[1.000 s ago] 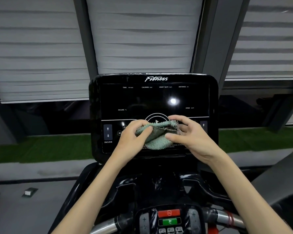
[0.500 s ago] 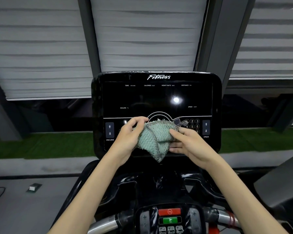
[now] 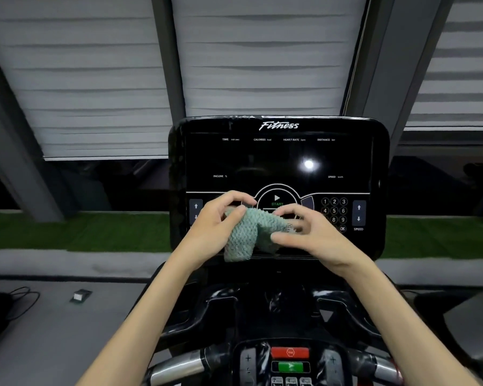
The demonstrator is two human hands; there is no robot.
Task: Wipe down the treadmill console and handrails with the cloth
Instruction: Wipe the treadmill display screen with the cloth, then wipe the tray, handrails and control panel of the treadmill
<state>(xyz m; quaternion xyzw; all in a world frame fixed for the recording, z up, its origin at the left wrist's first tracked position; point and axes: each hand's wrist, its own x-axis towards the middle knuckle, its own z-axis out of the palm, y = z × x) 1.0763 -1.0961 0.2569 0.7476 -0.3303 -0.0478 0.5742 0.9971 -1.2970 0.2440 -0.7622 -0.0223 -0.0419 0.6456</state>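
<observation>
Cloth held in both hands at the lower console

I held the cloth (image 3: 246, 235), a green knobbly one, up in front of the lower part of the treadmill console (image 3: 262, 157), between the incline arrows on the left and the number keypad (image 3: 334, 210) on the right. My left hand (image 3: 215, 227) had its thumb and curled fingers pinching the upper left corner, and from there a fold of the cloth hung straight down. My right hand (image 3: 315, 235) was at the other end, thumb under the cloth and fingers bent over it; that hand was blurred, but it looked to be gripping the end where a small checked corner poked out. The cloth was bunched and stretched between the two hands. I could not tell whether it was touching the console face or only held just before it.

The START button (image 3: 276, 200) showed just above the cloth, and a bright light reflection (image 3: 308, 164) sat on the dark screen. Below my forearms were the lower panel with its red button (image 3: 290, 352) above a green button (image 3: 290, 366), and the silver handrails, one at the left (image 3: 179, 369) and one at the right (image 3: 385, 369). Grey blinds (image 3: 95, 79) hung behind the console, and a small box (image 3: 80, 296) lay on the floor to my left
</observation>
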